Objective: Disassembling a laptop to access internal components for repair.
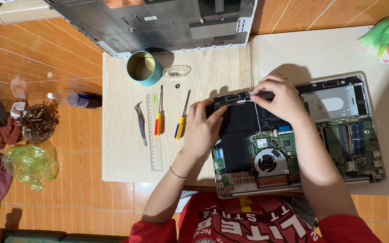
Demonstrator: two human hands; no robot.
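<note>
While the opened laptop lies with its underside bared at the near right of the desk, both hands work along its far edge. The left hand rests on the laptop's left side, its fingers bent and pressing on the black battery near the far left corner of the machine. The right hand sits just beside it, fingers curled down and pinched at a small dark part on the far rim of the laptop; what exactly they grip is too small to tell. A thin white wire runs down from under the right hand across the battery's edge. Nearer the person, a round fan shows in the green circuit board.

Left of the laptop, on the pale wooden board, lie two screwdrivers with red and yellow handles, a clear ruler and bent tweezers. Toward the far edge stand a teal tin and a small clear dish, with a grey laptop cover beyond them. A green ceramic figure sits at the far right corner.
</note>
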